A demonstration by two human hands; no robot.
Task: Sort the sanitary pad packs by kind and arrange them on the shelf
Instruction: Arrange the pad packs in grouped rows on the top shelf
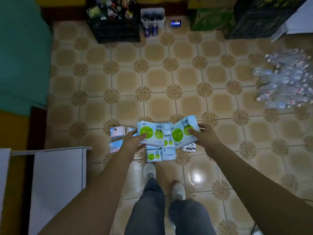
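The left hand (133, 141) grips one green-and-blue pad pack (150, 134), thumb on its front; the fingers behind are hidden. The right hand (204, 138) holds a second pack of the same kind (183, 133), tilted, thumb on its face. Both arms reach down and forward. Below them more packs lie on the tiled floor (169, 78): a partly covered stack (160, 154) and pink packs (116, 138) at left. A white shelf (57, 167) stands at lower left, cut off by the frame.
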